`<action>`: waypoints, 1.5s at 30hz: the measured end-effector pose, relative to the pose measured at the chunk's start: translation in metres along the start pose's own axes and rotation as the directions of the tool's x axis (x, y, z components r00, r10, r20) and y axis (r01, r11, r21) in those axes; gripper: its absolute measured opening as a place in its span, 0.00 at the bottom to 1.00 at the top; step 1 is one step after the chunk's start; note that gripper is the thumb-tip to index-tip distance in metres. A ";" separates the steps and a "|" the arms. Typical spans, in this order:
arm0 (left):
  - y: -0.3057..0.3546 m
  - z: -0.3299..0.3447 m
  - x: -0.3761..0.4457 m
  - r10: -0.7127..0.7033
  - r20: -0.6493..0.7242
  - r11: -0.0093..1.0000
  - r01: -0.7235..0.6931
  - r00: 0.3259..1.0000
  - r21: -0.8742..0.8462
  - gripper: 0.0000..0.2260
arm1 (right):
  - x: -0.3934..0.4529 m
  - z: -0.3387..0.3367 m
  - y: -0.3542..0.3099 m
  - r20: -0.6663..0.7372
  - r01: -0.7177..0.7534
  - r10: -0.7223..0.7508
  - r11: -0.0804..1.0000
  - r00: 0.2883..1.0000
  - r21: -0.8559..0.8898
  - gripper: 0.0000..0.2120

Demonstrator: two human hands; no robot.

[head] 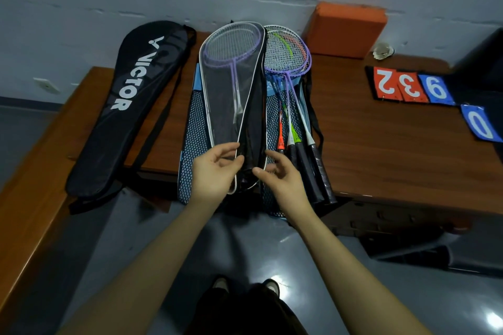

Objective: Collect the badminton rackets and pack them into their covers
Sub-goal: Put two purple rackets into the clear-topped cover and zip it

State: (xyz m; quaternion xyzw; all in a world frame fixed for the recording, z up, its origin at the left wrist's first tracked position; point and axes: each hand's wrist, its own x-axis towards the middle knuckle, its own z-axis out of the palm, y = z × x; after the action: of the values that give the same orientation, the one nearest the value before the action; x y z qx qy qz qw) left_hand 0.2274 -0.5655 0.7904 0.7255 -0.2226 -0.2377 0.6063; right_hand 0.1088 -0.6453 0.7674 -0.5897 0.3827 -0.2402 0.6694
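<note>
A clear-fronted racket cover (231, 95) with white piping and a black back lies in the middle of the wooden table (381, 149); a purple racket (231, 49) shows inside it. My left hand (215, 171) pinches the cover's lower left edge. My right hand (280, 174) touches its lower right edge, fingers curled. Several loose rackets (288, 62) lie to the right on a blue mesh cover (194, 144), their handles (313, 168) over the table's front edge. A black Victor cover (130, 100) lies flat at the left.
An orange block (345, 30) leans on the wall at the back. A shuttlecock (382, 51) sits beside it. Red and blue score number cards (408, 87) lie at the right, next to a black object (481, 62). A wooden bench edge (40, 160) runs along the left.
</note>
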 end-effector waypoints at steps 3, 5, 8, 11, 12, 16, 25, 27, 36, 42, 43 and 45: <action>-0.001 0.001 -0.001 0.004 0.024 1.000 -0.005 1.000 0.010 0.12 | 0.005 0.000 -0.007 0.003 -0.010 0.010 0.998 1.000 0.066 0.19; -0.004 0.001 -0.002 0.005 0.023 1.000 -0.004 1.000 -0.014 0.13 | 0.007 0.000 -0.009 0.008 -0.033 0.033 0.998 0.999 0.046 0.17; -0.008 0.004 -0.002 -0.003 0.030 1.000 0.003 1.000 -0.007 0.13 | 0.009 -0.001 -0.010 0.004 -0.037 0.037 0.999 0.999 -0.002 0.16; -0.013 0.007 -0.001 0.116 0.092 0.981 -0.129 0.989 0.145 0.13 | 0.009 -0.004 -0.009 0.002 -0.006 0.006 1.000 1.000 -0.029 0.14; -0.016 0.006 -0.001 0.212 0.148 0.942 -0.242 0.966 0.234 0.14 | 0.008 -0.006 -0.009 -0.002 0.007 -0.007 1.000 1.000 -0.027 0.14; -0.026 0.008 0.007 0.284 0.442 0.745 -0.486 0.851 0.457 0.21 | 0.005 -0.027 -0.007 -0.027 0.048 -0.048 0.999 0.998 -0.008 0.15; -0.034 0.061 0.017 0.178 0.580 0.620 -0.548 0.795 0.561 0.17 | 0.009 -0.074 0.005 -0.126 0.016 -0.034 0.990 0.991 -0.141 0.12; -0.035 0.070 0.021 0.122 0.584 0.571 -0.538 0.803 0.620 0.18 | 0.015 -0.081 0.010 -0.110 0.003 -0.041 0.945 0.993 -0.328 0.13; -0.015 0.068 0.081 0.154 0.535 0.461 -0.539 0.831 0.705 0.20 | 0.080 -0.070 0.005 -0.037 0.096 -0.232 0.538 0.972 -0.837 0.20; 0.002 0.064 0.181 0.208 0.536 0.470 -0.564 0.818 0.679 0.19 | 0.173 -0.037 -0.023 -0.106 0.051 -0.293 0.483 0.950 -0.874 0.18; 0.005 0.063 0.200 0.213 0.543 0.465 -0.573 0.812 0.675 0.19 | 0.189 -0.031 -0.028 -0.124 0.030 -0.296 0.467 0.947 -0.883 0.18; 0.010 0.061 0.238 0.216 0.563 0.460 -0.592 0.798 0.662 0.19 | 0.223 -0.017 -0.037 -0.166 -0.022 -0.305 0.425 0.938 -0.905 0.18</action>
State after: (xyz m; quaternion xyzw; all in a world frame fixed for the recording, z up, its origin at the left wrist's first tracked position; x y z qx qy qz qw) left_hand 0.3768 -0.7600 0.7736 0.7773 -0.5945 -0.0958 0.1822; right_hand 0.2323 -0.8349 0.7518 -0.8393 0.4978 -0.1448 0.1636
